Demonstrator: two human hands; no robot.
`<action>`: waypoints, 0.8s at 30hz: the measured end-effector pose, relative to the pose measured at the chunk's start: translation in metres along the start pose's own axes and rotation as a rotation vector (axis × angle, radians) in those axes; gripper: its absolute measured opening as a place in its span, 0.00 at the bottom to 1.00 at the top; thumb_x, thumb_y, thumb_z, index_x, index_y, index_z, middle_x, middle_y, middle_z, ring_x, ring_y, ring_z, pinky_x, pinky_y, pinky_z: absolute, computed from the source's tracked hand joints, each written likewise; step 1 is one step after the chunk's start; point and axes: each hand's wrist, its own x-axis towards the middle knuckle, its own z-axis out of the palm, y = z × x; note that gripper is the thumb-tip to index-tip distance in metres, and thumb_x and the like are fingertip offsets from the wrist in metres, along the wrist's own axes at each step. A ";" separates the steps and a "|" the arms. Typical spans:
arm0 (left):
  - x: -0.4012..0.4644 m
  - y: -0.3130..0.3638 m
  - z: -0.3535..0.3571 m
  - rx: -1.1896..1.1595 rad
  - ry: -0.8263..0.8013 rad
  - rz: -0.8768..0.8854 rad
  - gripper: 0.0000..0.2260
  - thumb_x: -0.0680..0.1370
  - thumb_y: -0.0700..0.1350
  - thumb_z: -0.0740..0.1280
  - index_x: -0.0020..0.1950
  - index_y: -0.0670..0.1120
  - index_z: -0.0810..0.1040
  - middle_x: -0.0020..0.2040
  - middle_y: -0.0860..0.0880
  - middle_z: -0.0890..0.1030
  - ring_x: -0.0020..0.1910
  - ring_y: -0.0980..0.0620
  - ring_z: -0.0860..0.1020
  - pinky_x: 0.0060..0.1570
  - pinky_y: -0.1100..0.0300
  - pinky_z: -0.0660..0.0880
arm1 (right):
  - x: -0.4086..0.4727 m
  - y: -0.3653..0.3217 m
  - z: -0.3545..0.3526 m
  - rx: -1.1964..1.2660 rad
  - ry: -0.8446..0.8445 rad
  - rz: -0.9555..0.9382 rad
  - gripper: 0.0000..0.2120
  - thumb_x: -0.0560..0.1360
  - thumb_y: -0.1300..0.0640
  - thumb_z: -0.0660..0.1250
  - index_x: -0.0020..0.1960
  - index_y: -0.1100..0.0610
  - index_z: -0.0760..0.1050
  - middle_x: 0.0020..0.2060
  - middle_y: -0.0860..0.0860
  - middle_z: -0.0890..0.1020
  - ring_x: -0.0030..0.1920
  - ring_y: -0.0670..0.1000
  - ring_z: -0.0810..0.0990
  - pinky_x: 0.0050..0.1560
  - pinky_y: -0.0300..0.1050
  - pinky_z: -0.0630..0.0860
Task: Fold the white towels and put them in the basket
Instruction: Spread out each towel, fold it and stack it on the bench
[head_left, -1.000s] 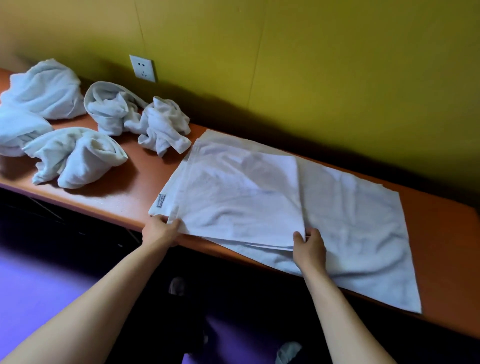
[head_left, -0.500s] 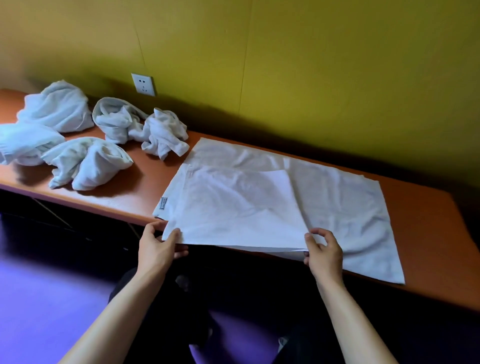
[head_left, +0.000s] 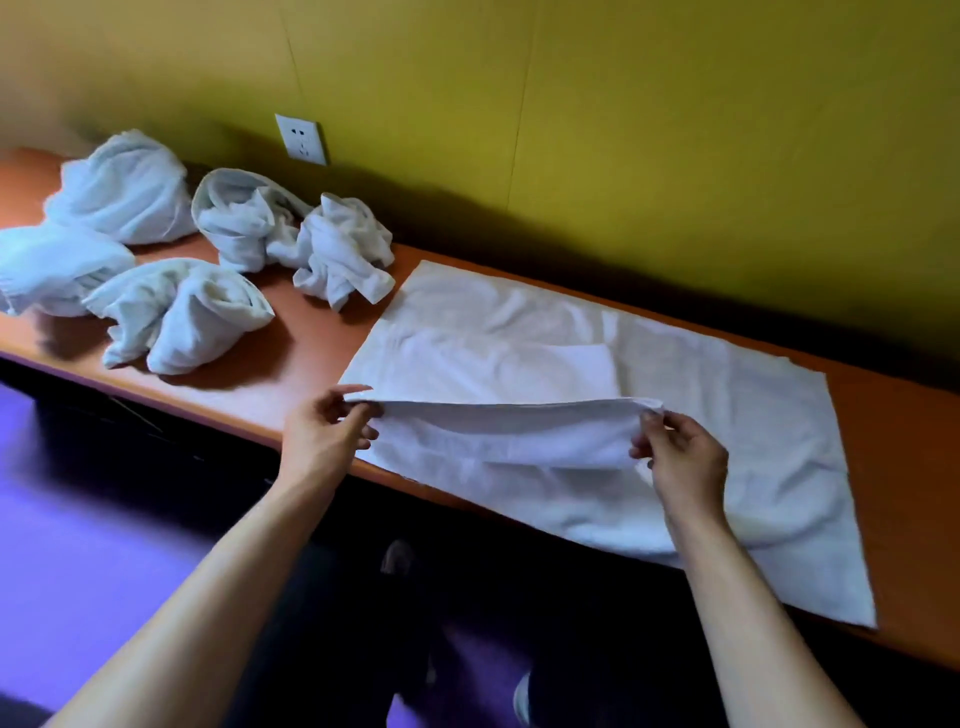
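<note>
A white towel (head_left: 717, 395) lies spread on the orange table (head_left: 291, 358), its near edge hanging over the table's front. My left hand (head_left: 324, 434) pinches the left end of a raised fold of this towel. My right hand (head_left: 680, 457) pinches the fold's right end. The fold is lifted a little above the rest of the cloth, near the table's front edge. No basket is in view.
Several crumpled white towels (head_left: 176, 312) lie on the left part of the table, one bundle (head_left: 343, 249) close to the spread towel's far left corner. A wall socket (head_left: 301, 137) sits on the yellow wall behind. Purple floor lies below the table.
Both hands have lifted the near edge of the towel's folded layer off the table and carried it away from the front edge. The camera view has shifted closer.
</note>
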 end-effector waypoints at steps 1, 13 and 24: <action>0.012 0.002 0.005 0.040 0.025 0.006 0.02 0.79 0.39 0.69 0.49 0.43 0.81 0.35 0.46 0.83 0.26 0.56 0.76 0.30 0.62 0.75 | 0.014 -0.001 0.006 -0.067 0.016 -0.034 0.06 0.78 0.55 0.70 0.48 0.58 0.81 0.31 0.53 0.81 0.30 0.46 0.78 0.35 0.39 0.73; 0.123 0.017 0.068 0.230 0.088 0.067 0.11 0.80 0.53 0.68 0.45 0.46 0.81 0.32 0.49 0.84 0.25 0.53 0.78 0.28 0.60 0.75 | 0.116 -0.002 0.055 -0.391 0.056 -0.078 0.12 0.78 0.47 0.69 0.46 0.56 0.80 0.40 0.51 0.80 0.43 0.51 0.77 0.47 0.42 0.70; 0.083 -0.042 0.091 0.866 -0.122 0.482 0.21 0.79 0.50 0.69 0.71 0.50 0.73 0.70 0.46 0.75 0.64 0.41 0.75 0.61 0.46 0.71 | 0.102 0.037 0.045 -0.518 0.030 0.001 0.15 0.77 0.43 0.66 0.55 0.53 0.73 0.43 0.48 0.80 0.47 0.55 0.79 0.45 0.47 0.72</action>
